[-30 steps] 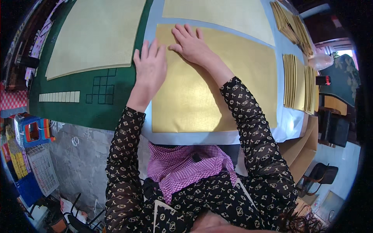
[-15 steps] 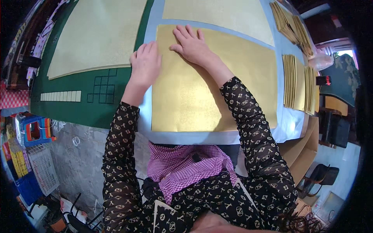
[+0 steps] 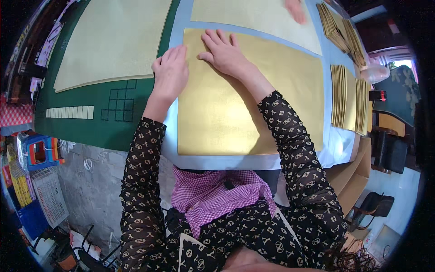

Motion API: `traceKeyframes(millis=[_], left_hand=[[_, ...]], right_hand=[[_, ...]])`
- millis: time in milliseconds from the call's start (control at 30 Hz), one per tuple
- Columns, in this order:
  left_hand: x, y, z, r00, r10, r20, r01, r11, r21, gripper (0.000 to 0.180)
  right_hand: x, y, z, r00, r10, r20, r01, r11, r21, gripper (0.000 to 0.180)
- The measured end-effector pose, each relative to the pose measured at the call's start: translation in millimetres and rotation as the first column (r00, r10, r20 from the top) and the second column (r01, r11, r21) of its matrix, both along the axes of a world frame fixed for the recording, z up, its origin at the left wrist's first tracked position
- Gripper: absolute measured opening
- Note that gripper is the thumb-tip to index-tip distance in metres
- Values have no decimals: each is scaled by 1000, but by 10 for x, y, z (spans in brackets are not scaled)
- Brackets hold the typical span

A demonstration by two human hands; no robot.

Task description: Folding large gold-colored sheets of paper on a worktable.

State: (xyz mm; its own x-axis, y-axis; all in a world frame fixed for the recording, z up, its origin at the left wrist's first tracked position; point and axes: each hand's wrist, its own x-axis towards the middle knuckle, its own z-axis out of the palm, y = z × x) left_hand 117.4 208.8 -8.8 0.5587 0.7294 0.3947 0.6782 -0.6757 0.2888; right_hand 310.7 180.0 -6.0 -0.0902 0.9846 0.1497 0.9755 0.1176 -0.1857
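— Right hand [image 3: 222, 51] first: how does it lie?
— Palm down and loose, fingers spread flat on the gold sheet [image 3: 213, 111] near its upper left corner. That sheet lies on a pale blue table cover [image 3: 226, 162] in front of the person.
— And the left hand [image 3: 171, 70]?
— At the sheet's left edge, fingers bent. Its fingertips are hard to see, so I can't tell whether they pinch the edge.
— Which containers show?
— An open cardboard box [image 3: 360, 156] below the table's right side, partly hidden by the right sleeve [image 3: 297, 145]. Far left, a white lattice crate [image 3: 50, 197]; its contents can't be made out.
— What's cut off?
— A co-worker's hand [image 3: 296, 11], blurred, over the upper pale sheet [image 3: 244, 13]. Pale sheets [image 3: 115, 43] on the green mat [image 3: 90, 131] also run past the top edge.
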Motion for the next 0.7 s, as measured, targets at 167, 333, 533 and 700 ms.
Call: traceKeyframes(millis=[167,333,533,700], left_hand=[[9,-7,-17,1000,14,-21,-13,1000,13,41],[33,-20,8,997,19,-80,-18,1000,9,46],[87,-38,10,971,28,-237,-5,995,100,45],[56,-25,-24,965,56,-255,-16,988,157,49]], right_hand=[[2,-3,16,1000,2,-2,-2,1000,-2,67],[10,-4,-18,1000,-2,20,2,1000,10,66],[-7,13,-34,1000,-1,19,1,1000,19,66],[-39,38,-55,1000,-2,3,2,999,43,66]])
